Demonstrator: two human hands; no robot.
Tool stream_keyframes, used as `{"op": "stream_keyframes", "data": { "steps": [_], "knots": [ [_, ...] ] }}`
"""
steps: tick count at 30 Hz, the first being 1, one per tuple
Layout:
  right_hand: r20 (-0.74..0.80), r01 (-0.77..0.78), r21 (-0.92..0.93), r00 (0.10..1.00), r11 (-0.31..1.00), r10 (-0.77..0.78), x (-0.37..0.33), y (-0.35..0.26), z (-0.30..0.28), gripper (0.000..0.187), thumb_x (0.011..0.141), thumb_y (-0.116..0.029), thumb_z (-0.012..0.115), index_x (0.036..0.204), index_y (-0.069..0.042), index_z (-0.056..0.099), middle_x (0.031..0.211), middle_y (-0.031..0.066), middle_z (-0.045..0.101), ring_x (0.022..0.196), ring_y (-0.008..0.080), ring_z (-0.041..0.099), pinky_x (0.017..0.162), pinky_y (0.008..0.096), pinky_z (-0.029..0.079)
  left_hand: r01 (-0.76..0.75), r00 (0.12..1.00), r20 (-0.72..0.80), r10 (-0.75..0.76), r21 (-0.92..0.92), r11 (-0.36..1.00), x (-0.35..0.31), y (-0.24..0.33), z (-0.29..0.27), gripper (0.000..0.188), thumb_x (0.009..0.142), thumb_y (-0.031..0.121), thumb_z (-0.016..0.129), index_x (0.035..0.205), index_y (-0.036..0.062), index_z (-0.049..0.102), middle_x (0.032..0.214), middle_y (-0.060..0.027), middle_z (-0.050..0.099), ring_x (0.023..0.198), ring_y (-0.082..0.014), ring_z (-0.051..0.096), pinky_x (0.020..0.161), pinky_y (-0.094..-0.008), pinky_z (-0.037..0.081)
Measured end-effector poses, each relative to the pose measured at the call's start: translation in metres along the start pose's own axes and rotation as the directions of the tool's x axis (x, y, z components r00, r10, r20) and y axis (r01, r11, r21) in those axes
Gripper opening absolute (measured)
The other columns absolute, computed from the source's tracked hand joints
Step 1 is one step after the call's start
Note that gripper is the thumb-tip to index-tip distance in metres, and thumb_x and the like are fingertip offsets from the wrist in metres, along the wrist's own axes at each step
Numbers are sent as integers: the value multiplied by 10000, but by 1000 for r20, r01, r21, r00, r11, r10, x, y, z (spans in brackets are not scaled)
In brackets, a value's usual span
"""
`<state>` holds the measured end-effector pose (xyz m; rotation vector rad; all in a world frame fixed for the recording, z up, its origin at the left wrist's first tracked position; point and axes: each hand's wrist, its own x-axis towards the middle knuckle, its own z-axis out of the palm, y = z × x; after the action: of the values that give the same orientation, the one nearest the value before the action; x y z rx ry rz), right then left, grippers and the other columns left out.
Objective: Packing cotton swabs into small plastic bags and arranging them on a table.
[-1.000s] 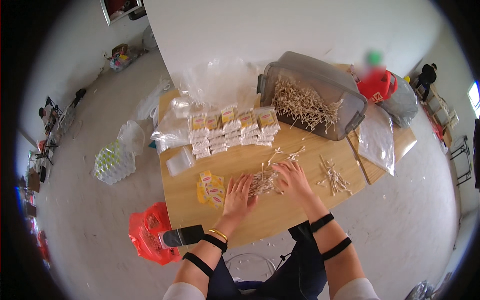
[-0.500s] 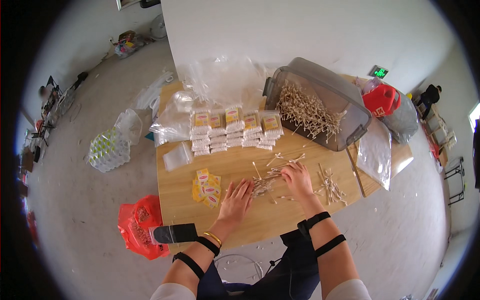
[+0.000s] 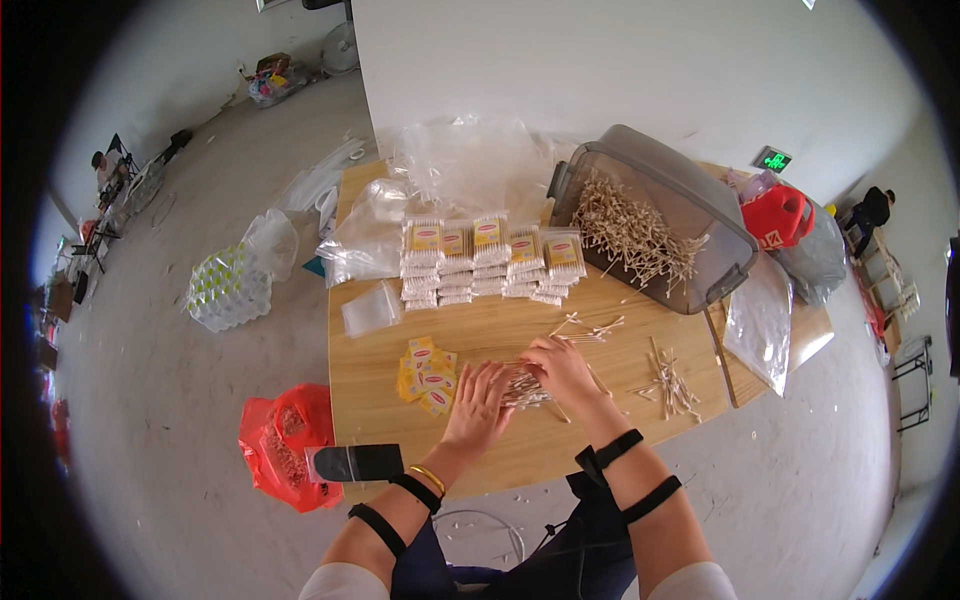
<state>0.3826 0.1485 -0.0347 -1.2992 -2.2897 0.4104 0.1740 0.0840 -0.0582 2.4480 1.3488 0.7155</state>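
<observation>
On the wooden table, a loose bundle of cotton swabs (image 3: 524, 388) lies between my two hands. My left hand (image 3: 478, 405) rests against the left side of this bundle, fingers stretched out and slightly spread. Bent fingers of my right hand (image 3: 562, 370) close on the bundle's upper right part; the fingertips are partly hidden. Beyond it are a few stray swabs (image 3: 592, 330), and another scattered group of swabs (image 3: 674, 388) lies to the right. Yellow printed cards (image 3: 428, 376) are heaped just left of my left hand.
Filled swab packs (image 3: 488, 262) stand stacked behind my hands. A grey plastic bin (image 3: 690, 165) lies tipped, with many swabs inside. Small clear bags (image 3: 372, 310) lie at left, larger plastic film (image 3: 470, 165) behind. A red bag (image 3: 290, 445) hangs beside the table's left edge.
My right hand has moved left, closer to my left hand, drawing swabs into the bundle. The gap between the hands is narrower. The whole view has shifted slightly.
</observation>
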Motion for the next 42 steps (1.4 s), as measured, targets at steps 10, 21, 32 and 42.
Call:
{"op": "stream_keyframes", "data": {
  "steps": [10, 21, 32, 42],
  "knots": [
    [-147, -346, -67, 931, 936, 334, -97, -38, -19, 114, 799, -132, 734, 872, -81, 663, 920, 108, 662, 931, 323, 620, 799, 446, 493, -26, 998, 57, 26, 11, 1000, 6, -10, -3, 762, 904, 258, 658, 1539, 35, 301, 1534, -149, 419, 1482, -295, 330, 1248, -541, 158],
    [-213, -227, -12, 952, 974, 219, -53, -26, -13, 125, 790, -79, 704, 908, -103, 671, 919, 88, 663, 946, 320, 621, 824, 446, 477, -23, 994, 107, 34, -95, 995, 6, 5, -15, 858, 851, 292, 714, 1545, 41, 278, 1486, -158, 457, 1439, -283, 384, 1251, -555, 143],
    [-143, -162, -111, 979, 981, 145, -14, 73, -42, 392, 801, -43, 724, 1174, -158, 681, 1320, 87, 569, 1221, 336, 504, 1014, 467, 425, 5, 996, 93, -2, -34, 999, -7, -11, -12, 1052, 801, 487, 766, 1577, 34, 217, 1608, -148, 308, 1516, -326, 246, 1248, -564, 108],
    [-115, -155, 194, 977, 969, 180, 6, -1, 14, 259, 806, -93, 759, 1059, -100, 707, 1084, 105, 655, 1068, 345, 584, 942, 441, 461, 54, 998, 19, -52, -155, 986, 11, -7, -14, 1106, 765, 500, 791, 1570, 2, 220, 1618, -177, 275, 1522, -376, 212, 1241, -570, 134]
  ]
}}
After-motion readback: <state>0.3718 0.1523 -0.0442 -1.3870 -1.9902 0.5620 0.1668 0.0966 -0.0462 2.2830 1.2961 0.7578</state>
